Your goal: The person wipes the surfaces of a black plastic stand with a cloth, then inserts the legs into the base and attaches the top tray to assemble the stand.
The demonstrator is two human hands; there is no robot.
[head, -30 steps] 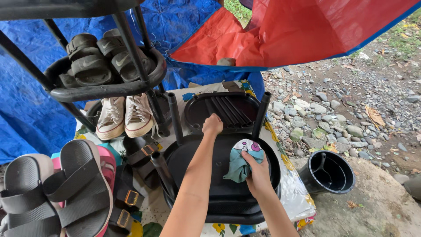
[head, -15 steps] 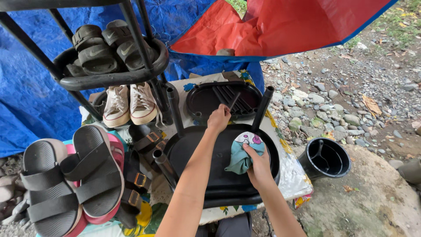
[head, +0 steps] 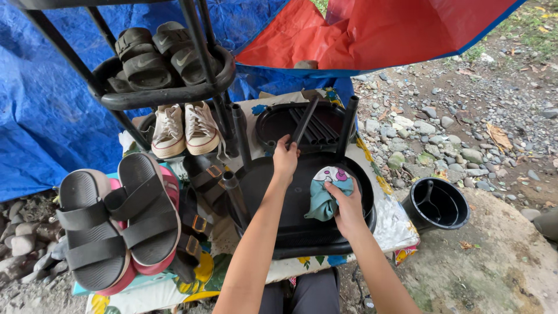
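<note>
Cloth: teal with a white and pink patterned patch, bunched up, lying on the black round plastic tray near its right rim. I see my right hand closed on the cloth from the right, fingers curled over its lower edge, thumb on top; wrist bent, forearm entering from the bottom of the frame.

My left hand is at the tray's far edge, fingers wrapped narrowly round a black tube that slants up and away; the fingertips are hidden behind the tube. Left arm stretched nearly straight.

The tray sits on a low bench covered with a flowered sheet; the bench itself is hidden under it. Beyond it, a second black tray holds several loose black tubes; how many I cannot make out. Upright black posts stand at the left and right of the near tray.

Left: dark sandals on a pink pair, brown strapped sandals, white sneakers, more sandals on an upper rack tier, cut off at top. Right: black bucket on the ground beside gravel. Blue tarp behind, red sheet overhead.
</note>
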